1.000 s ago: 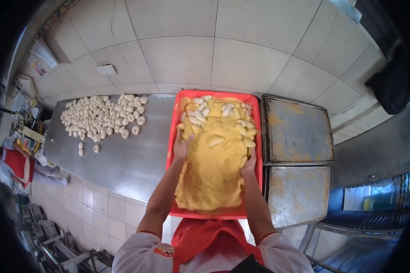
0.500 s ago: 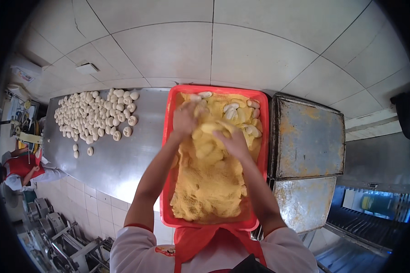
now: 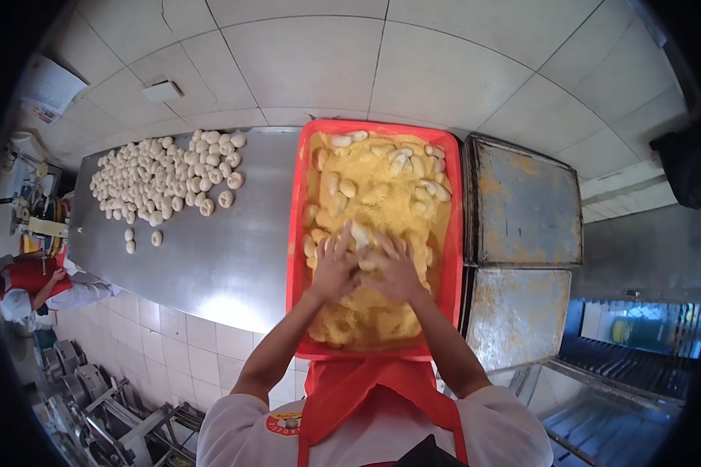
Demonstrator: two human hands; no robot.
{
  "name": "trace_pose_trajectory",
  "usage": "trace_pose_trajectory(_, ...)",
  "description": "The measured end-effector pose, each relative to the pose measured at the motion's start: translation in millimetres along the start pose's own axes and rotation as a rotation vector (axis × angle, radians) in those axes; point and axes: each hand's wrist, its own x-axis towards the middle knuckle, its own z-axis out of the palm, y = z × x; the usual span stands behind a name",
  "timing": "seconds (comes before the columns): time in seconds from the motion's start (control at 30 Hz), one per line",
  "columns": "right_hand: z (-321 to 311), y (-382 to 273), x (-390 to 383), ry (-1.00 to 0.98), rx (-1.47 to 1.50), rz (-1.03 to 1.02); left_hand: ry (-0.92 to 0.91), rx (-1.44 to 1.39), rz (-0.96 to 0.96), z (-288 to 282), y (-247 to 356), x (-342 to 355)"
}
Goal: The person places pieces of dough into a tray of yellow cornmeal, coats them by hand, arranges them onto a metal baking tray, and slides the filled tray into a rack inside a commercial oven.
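A deep red plastic tray (image 3: 297, 233) holds a bed of yellow crumbs (image 3: 378, 206) with pale dough pieces partly buried in it. Both my hands are down in its middle, close together. My left hand (image 3: 336, 270) has its fingers stretched and apart, resting among the crumbs. Beside it, my right hand (image 3: 393, 270) also spreads its fingers, slightly blurred. A crumb-dusted dough piece (image 3: 361, 234) lies between the fingertips of both hands, touched rather than gripped. Whiter dough pieces (image 3: 401, 161) show near the tray's far end.
Many round dough balls (image 3: 152, 177) cover the far left of the steel table (image 3: 187, 265). Stained metal baking trays (image 3: 526, 206) are stacked against the red tray's right side. A tiled wall (image 3: 311, 62) rises behind. Another person in a red apron (image 3: 35, 282) stands at far left.
Both hands have come nearer to me, from the tray's far half to its middle. The crumbs and dough pieces behind them are spread out more. The whole view has shifted slightly.
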Motion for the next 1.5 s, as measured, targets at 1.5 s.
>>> trace_pose_trajectory(1.5, 30.7, 29.3, -87.3, 0.181, 0.003, 0.603, -0.227, -0.293, 0.063, 13.4, 4.2, -11.5)
